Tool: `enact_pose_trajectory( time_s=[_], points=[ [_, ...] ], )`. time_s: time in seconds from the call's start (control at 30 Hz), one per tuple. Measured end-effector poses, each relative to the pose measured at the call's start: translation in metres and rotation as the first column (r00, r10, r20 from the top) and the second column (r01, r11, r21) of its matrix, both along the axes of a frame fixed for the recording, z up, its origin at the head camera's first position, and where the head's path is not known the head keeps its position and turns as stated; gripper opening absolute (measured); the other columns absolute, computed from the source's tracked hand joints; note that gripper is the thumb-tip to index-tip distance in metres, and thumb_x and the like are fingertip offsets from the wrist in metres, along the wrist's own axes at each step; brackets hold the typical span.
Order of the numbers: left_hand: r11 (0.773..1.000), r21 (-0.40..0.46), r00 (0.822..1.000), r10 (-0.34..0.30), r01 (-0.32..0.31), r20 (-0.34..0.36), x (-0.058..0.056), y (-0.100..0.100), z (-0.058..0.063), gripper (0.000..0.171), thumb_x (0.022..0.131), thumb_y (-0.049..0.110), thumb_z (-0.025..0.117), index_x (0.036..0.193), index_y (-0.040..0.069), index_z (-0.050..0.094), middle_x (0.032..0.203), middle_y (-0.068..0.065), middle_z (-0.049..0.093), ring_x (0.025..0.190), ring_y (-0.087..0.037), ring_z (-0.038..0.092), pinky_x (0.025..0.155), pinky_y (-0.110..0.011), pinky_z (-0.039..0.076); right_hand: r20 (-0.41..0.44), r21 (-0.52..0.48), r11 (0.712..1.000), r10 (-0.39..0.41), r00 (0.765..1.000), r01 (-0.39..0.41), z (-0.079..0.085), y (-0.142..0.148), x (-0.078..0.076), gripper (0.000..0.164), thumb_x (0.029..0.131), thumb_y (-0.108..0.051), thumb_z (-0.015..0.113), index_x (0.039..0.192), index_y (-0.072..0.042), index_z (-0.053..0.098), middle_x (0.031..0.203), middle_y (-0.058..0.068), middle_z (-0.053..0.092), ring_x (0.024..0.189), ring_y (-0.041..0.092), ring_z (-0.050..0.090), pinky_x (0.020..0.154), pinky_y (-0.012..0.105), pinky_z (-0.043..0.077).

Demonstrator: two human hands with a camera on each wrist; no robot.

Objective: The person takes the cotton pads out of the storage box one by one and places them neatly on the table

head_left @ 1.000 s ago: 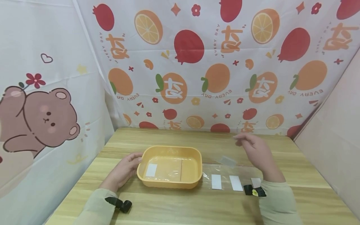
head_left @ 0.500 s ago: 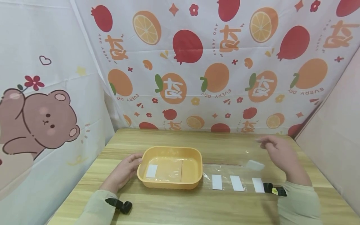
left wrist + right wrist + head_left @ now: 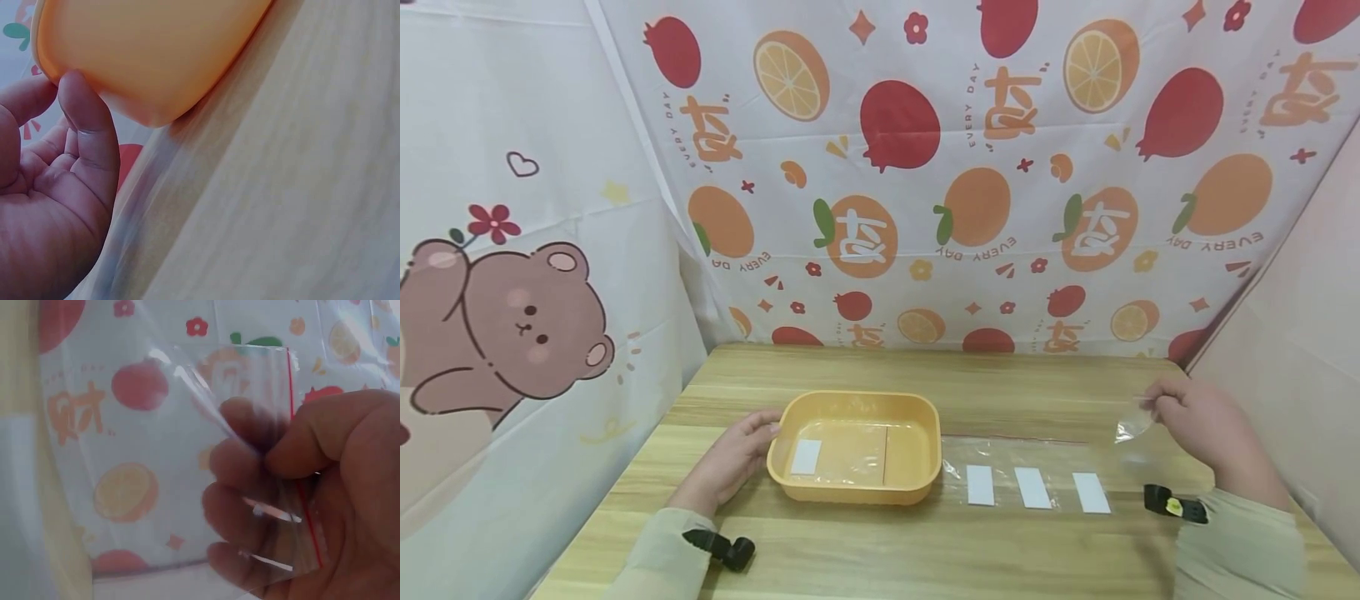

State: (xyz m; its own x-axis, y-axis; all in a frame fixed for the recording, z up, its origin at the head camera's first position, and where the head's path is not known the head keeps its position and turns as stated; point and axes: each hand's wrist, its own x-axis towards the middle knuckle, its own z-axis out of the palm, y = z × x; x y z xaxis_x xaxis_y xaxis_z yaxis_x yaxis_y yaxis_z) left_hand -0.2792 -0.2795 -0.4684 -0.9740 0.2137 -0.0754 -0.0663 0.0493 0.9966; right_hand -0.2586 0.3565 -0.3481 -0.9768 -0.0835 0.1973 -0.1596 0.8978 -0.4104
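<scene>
At the left end of a yellow plastic basin (image 3: 853, 493), my left hand (image 3: 736, 454) holds the rim; the left wrist view has the thumb (image 3: 81, 103) against the wall. Inside the basin lies a clear zip-lock bag (image 3: 850, 454) with a white label. My right hand (image 3: 1206, 425), over the table's right side, pinches another clear zip-lock bag (image 3: 1133, 427) between thumb and fingers along its red zip edge. The right wrist view shows this bag (image 3: 169, 437) hanging flat, the fingers visible through it.
Right of the basin, clear zip-lock bags (image 3: 1011, 454) lie in a row on the wooden table (image 3: 925, 550), with three white labels (image 3: 1032, 487) showing. A fruit-print cloth (image 3: 970, 125) hangs behind the table, and a bear-print cloth (image 3: 490, 125) on the left.
My right hand has moved to the right with the held bag, uncovering the rightmost white label on the table. The left hand and the basin have stayed in place.
</scene>
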Motion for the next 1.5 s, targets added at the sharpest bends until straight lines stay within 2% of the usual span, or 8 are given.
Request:
enact_pose_trajectory(
  time_s=[0.3,0.5,0.6,0.73,0.93,1.1,1.23,1.5],
  points=[
    [1.000,-0.008,1.000,0.012,-0.012,0.008,0.000,-0.001,-0.002,0.054,0.106,0.023,0.054,0.145,-0.010,0.037,0.131,-0.026,0.055,0.107,-0.022,0.063,0.086,-0.036,0.057,0.106,0.009,0.998,0.068,0.992,-0.070,-0.029,0.015,-0.013,0.030,0.096,-0.002,0.046,0.089,-0.011,0.074,0.082,-0.001,0.067,0.078,0.017,0.059,0.068,0.039,0.048],
    [1.000,-0.006,1.000,0.013,-0.013,0.004,0.001,-0.001,-0.004,0.052,0.106,0.021,0.053,0.144,-0.011,0.038,0.130,-0.025,0.056,0.105,-0.022,0.064,0.086,-0.036,0.057,0.201,0.015,0.996,0.086,0.976,-0.091,-0.044,0.013,-0.018,0.028,0.096,-0.005,0.046,0.085,-0.014,0.070,0.078,-0.002,0.061,0.075,0.017,0.053,0.066,0.037,0.044],
    [1.000,-0.008,1.000,0.014,-0.014,-0.001,0.001,-0.001,-0.003,0.052,0.106,0.022,0.053,0.143,-0.011,0.039,0.130,-0.025,0.056,0.106,-0.022,0.064,0.086,-0.036,0.057,0.216,0.015,0.997,0.075,0.973,-0.080,-0.045,0.013,-0.020,0.027,0.096,-0.006,0.046,0.089,-0.011,0.071,0.082,0.001,0.064,0.079,0.020,0.055,0.069,0.041,0.046],
    [1.000,-0.011,1.000,0.015,-0.015,0.000,0.000,0.000,-0.001,0.051,0.107,0.023,0.053,0.143,-0.010,0.039,0.130,-0.025,0.056,0.106,-0.022,0.063,0.087,-0.036,0.057,0.182,0.026,0.998,0.051,0.982,-0.057,-0.040,0.014,-0.018,0.026,0.097,-0.006,0.047,0.093,-0.010,0.073,0.089,0.004,0.068,0.084,0.023,0.059,0.071,0.046,0.049],
    [1.000,-0.013,1.000,0.008,-0.008,-0.005,-0.002,-0.001,0.001,0.052,0.107,0.024,0.053,0.144,-0.010,0.039,0.130,-0.024,0.056,0.106,-0.021,0.063,0.087,-0.036,0.057,0.107,0.060,0.997,0.049,0.993,-0.055,-0.022,0.013,-0.007,0.026,0.099,-0.007,0.048,0.082,-0.015,0.066,0.075,-0.001,0.058,0.072,0.019,0.050,0.063,0.038,0.041],
    [1.000,-0.012,1.000,0.006,-0.006,-0.009,-0.002,-0.001,0.002,0.053,0.106,0.024,0.054,0.144,-0.010,0.040,0.130,-0.023,0.056,0.107,-0.021,0.063,0.088,-0.036,0.056,0.226,-0.007,0.995,0.100,0.969,-0.101,-0.016,0.011,0.001,0.031,0.102,-0.005,0.041,0.082,-0.012,0.064,0.071,-0.001,0.053,0.064,0.017,0.046,0.058,0.033,0.038],
    [1.000,-0.006,1.000,0.010,-0.010,0.002,-0.001,-0.001,0.000,0.052,0.106,0.023,0.054,0.144,-0.010,0.040,0.129,-0.023,0.057,0.107,-0.022,0.063,0.087,-0.036,0.057,0.304,-0.064,0.991,0.129,0.944,-0.114,-0.022,0.011,0.000,0.030,0.100,-0.003,0.040,0.084,-0.010,0.064,0.069,-0.001,0.052,0.061,0.016,0.046,0.056,0.031,0.038],
    [1.000,-0.004,1.000,0.010,-0.010,0.002,0.001,0.000,-0.002,0.052,0.106,0.024,0.054,0.143,-0.010,0.040,0.130,-0.024,0.057,0.106,-0.022,0.064,0.087,-0.036,0.057,0.268,0.021,0.987,0.150,0.952,-0.161,-0.054,0.017,-0.020,0.014,0.089,-0.002,0.059,0.093,-0.009,0.070,0.089,0.005,0.067,0.083,0.022,0.058,0.070,0.045,0.048]
  ],
)
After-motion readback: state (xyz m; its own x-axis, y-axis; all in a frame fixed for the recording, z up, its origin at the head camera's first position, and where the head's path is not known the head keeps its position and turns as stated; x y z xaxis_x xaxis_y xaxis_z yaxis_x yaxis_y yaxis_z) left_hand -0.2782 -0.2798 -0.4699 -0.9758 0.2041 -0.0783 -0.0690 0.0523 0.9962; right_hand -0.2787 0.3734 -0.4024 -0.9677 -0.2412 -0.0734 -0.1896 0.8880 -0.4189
